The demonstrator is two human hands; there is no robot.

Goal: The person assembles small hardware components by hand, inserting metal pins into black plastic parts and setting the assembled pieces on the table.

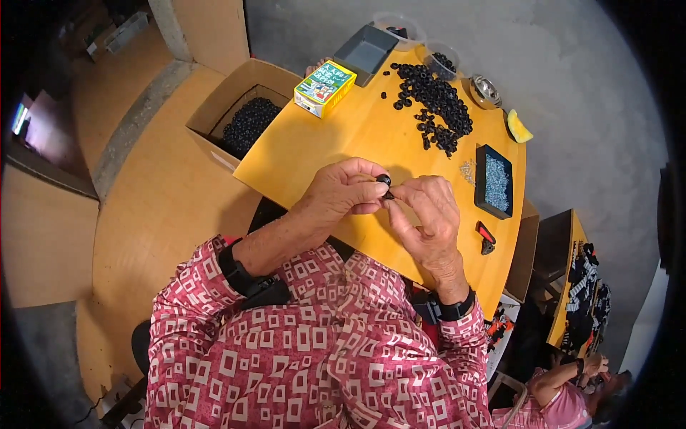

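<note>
Above the near edge of the wooden table [286, 168], my left hand [332, 191] pinches a small round black part [384, 179] between thumb and fingers. My right hand [431, 214] meets it from the right, its thumb and fingertips closed together against the part's lower side. Whatever lies between the right fingertips is too small to make out. Farther back, many loose black ring-shaped parts [446, 107] are spread in a heap. Right of my hands stands a black tray [481, 200] of small shiny pieces [496, 184], with a few more pieces [468, 171] scattered beside it.
A red-and-black tool [486, 232] lies near the right edge. Along the back are a yellow-green carton [325, 87], grey tray [366, 50], clear tub [441, 58], metal bowl [486, 93] and yellow fruit slice [518, 127]. A cardboard box [207, 118] holds black parts. Another person [564, 397] sits lower right.
</note>
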